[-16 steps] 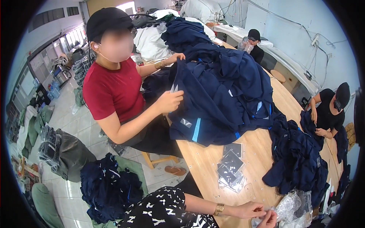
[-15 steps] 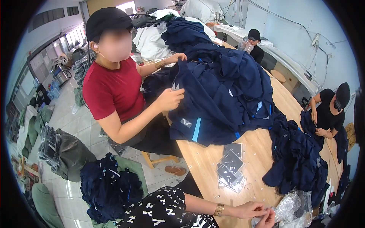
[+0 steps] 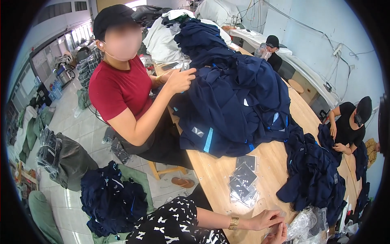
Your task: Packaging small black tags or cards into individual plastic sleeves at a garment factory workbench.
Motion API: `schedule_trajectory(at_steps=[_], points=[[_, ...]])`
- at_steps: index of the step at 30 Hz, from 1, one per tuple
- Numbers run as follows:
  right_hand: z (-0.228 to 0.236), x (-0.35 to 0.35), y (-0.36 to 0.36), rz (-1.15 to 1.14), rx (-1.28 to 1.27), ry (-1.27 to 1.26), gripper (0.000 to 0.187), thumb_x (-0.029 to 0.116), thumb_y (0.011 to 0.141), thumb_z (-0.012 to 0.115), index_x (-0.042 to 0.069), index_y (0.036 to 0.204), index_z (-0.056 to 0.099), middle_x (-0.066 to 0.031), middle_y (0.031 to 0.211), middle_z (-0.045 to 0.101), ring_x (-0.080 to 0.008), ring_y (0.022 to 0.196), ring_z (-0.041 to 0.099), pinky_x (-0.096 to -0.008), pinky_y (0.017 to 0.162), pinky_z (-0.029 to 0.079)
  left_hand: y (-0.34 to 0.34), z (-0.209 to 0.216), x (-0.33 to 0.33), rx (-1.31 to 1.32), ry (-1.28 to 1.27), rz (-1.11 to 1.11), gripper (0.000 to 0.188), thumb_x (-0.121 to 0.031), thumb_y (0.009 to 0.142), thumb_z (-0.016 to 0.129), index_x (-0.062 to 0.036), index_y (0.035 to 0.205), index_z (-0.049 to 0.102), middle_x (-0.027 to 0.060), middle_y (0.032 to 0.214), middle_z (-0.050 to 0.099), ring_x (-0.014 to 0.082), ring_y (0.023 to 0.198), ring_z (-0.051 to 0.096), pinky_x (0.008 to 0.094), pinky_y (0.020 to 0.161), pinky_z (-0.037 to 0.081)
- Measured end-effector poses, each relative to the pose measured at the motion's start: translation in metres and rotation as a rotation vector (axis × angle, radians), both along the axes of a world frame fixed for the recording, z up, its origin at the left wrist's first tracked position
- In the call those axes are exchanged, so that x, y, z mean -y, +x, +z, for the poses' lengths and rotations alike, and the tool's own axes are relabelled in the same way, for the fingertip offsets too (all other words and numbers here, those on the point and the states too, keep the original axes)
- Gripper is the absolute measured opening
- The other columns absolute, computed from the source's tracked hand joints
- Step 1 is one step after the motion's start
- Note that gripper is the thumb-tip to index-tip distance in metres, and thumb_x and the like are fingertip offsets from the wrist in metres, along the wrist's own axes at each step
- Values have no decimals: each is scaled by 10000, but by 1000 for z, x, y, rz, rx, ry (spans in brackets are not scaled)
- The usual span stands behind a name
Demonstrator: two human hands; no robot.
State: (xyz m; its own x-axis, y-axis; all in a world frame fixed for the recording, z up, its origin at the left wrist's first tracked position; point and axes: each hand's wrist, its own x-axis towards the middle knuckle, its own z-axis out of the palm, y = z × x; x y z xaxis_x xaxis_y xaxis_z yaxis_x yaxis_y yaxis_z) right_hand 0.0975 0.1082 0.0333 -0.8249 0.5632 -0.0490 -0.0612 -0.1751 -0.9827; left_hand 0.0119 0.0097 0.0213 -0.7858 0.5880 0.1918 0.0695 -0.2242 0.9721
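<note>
My left hand (image 3: 265, 220), with a gold bracelet-like band at its wrist, reaches across the near end of the wooden table. Its fingers are bent in toward my right hand (image 3: 277, 234), which rises from the lower edge. Both sets of fingertips are closed together around something small and clear-looking that I cannot make out. Just right of them lies a heap of clear plastic bags (image 3: 301, 223). Beyond my hands, several flat dark squares in clear sleeves (image 3: 244, 179) lie overlapping on the table (image 3: 215, 179).
A big pile of navy garments (image 3: 239, 97) covers the table's middle, with another navy heap (image 3: 315, 171) at the right. A person in red (image 3: 122, 87) sits at the left. Two others work along the right side. More navy clothing (image 3: 109, 199) lies on the floor.
My hands stay together and shift slightly left. The person in red has drawn both hands together and let the raised cloth drop. The view has tilted a little.
</note>
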Motion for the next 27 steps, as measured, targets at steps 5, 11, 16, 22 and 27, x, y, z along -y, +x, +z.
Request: schedule_trajectory(at_steps=[5,11,16,22,27], points=[[-9,9,-2,-99,8,-100,186,112,819,590,-25,944,578,-102,876,613,-158,775,581,-220,688,454,5,-5,3,-53,51,29,289,-262,900,431,14,817,448,147,663,519,247,604,539,315,547,407],[2,21,-7,-163,17,316,117,40,821,545,-39,905,566,-49,851,575,-108,785,529,-235,702,449,6,-3,-4,-56,-69,-25,185,-178,892,404,-5,839,445,140,688,525,254,643,546,334,560,412],[4,20,-15,-44,-7,179,103,-41,785,567,-60,884,585,-95,866,580,-153,771,588,-262,676,510,-1,-25,7,58,-55,-63,310,-253,931,365,-26,765,496,37,688,517,114,630,480,273,560,413],[-9,17,-5,-45,-124,-46,120,23,814,562,-42,914,571,-59,828,581,-116,734,566,-238,672,489,-4,-16,6,-244,-121,-58,212,-130,899,422,-9,730,466,28,628,503,88,556,476,216,509,395],[-18,24,-3,-193,-139,135,85,39,805,564,-34,847,556,-61,773,583,-95,705,555,-230,636,472,-9,-24,4,-404,-193,-14,201,-100,822,523,6,653,498,78,549,545,126,483,501,260,481,404]])
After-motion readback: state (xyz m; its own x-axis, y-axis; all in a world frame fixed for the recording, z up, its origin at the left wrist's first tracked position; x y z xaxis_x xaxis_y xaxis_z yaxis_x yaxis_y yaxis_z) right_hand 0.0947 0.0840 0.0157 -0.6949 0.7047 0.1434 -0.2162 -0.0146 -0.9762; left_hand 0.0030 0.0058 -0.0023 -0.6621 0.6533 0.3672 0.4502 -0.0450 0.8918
